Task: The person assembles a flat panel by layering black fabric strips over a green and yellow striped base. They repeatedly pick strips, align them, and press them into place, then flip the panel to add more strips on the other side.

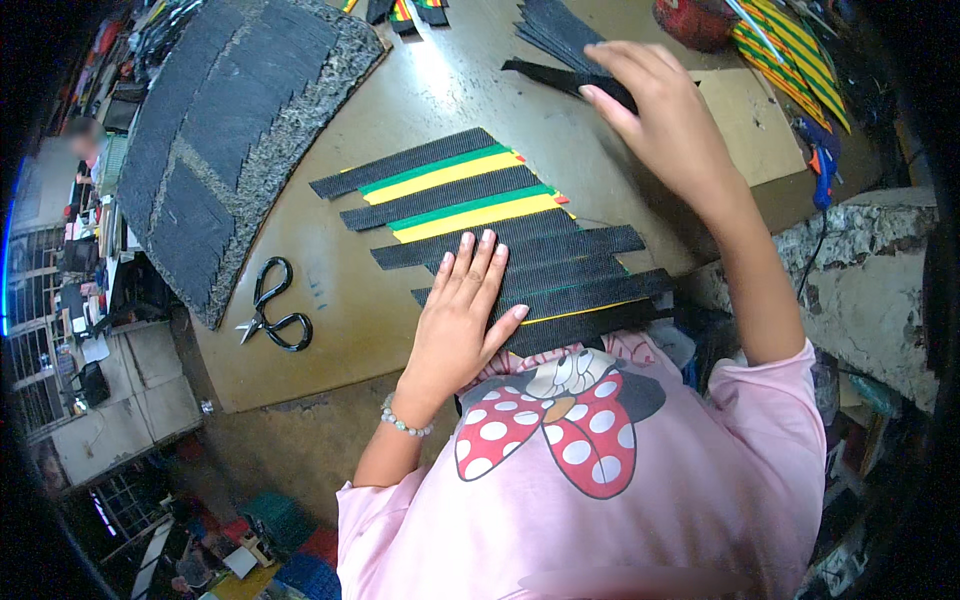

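My left hand (462, 302) lies flat, fingers stretched, on several ribbed black strips (450, 238) set side by side at a slant. Yellow and green bands (440, 183) show between them, with small red tips along the right edge. My right hand (665, 120) is farther off at the upper right, curled about a dark black strip (540, 75), thumb in front of it; the palm covers its middle. Just beyond this hand lies a fanned pile of grey-black strips (562, 32). Black-handled scissors (272, 310) rest left of my left hand.
A large board with dark layered pieces (240, 110) fills the table's left side. Yellow-and-green striped strips (795, 60), a dark red round container (695, 22), a tan sheet (755, 125) and a blue glue gun (823, 172) lie at the right. The table's near edge (300, 395) runs before me.
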Demonstrator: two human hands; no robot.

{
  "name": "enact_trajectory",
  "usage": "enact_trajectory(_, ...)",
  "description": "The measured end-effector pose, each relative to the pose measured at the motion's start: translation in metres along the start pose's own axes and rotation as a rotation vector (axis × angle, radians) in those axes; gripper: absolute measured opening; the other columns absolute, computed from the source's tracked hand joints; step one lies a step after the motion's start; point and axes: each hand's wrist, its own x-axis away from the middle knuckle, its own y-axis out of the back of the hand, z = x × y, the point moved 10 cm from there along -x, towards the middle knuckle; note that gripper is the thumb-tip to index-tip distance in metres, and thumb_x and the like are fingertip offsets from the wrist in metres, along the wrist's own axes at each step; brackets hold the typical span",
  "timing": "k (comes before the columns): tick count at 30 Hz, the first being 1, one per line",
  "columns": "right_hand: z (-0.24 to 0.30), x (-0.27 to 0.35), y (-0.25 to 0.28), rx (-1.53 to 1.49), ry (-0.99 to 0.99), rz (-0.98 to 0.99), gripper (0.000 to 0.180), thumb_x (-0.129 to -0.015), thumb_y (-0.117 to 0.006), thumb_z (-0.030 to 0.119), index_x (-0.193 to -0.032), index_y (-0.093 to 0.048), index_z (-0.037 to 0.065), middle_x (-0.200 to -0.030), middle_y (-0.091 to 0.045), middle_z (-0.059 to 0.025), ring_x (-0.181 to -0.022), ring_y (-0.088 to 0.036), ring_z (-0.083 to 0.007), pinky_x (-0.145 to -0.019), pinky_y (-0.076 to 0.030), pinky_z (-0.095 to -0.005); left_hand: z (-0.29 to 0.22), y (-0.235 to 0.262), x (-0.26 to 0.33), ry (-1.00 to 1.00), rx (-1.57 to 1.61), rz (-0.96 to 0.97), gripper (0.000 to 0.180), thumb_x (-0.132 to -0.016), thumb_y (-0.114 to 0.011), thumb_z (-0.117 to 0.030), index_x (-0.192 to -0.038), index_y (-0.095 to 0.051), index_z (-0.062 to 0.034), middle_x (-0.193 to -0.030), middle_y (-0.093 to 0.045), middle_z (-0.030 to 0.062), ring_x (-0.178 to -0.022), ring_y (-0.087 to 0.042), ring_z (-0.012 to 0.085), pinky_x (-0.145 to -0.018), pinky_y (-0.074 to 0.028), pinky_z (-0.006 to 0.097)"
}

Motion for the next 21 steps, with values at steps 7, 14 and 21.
enact_trajectory(7, -0.04, -0.025, -0.02, -0.303, -0.197, 0.108, 0.021, -0.084, -0.071, 0.02, -0.096, -0.071, 0.002, -0.089, -0.07, -0.0204, -0.081, -0.068, -0.0364, -0.076, -0.053, -0.0423, 0.01, 0.059, -0.021, 0.086, 0.502, -0.353, 0.053, -0.092, -0.067, -0.02, -0.14, -0.052, -0.0016, -0.15, -0.044, 0.0207, -0.14, -0.043, 0.0348, -0.115, -0.032, 0.041)
enact_trajectory(14, -0.004, 0.023, -0.007, -1.07, -0.577, 0.439, 0.024, -0.091, -0.072, 0.011, -0.111, -0.06, 0.002, -0.097, -0.062, 0.0033, -0.085, -0.057, -0.003, -0.074, -0.049, -0.0208, 0.007, 0.033, -0.108, 0.143, 1.765, -0.201, 0.041, -0.097, -0.065, -0.023, -0.128, -0.05, -0.0007, -0.115, -0.065, 0.0086, -0.102, -0.063, 0.0157, -0.087, -0.052, 0.029)
enact_trajectory(21, 0.019, 0.052, 0.004, -1.025, -0.668, 0.2, 0.011, -0.092, -0.07, 0.009, -0.094, -0.065, 0.0, -0.092, -0.065, -0.0004, -0.084, -0.059, -0.0062, -0.075, -0.047, -0.0227, -0.02, 0.06, -0.086, 0.133, 1.438, -0.274, 0.019, -0.092, -0.073, -0.017, -0.099, -0.069, 0.0002, -0.086, -0.068, 0.0008, -0.073, -0.063, 0.0069, -0.063, -0.054, 0.023)
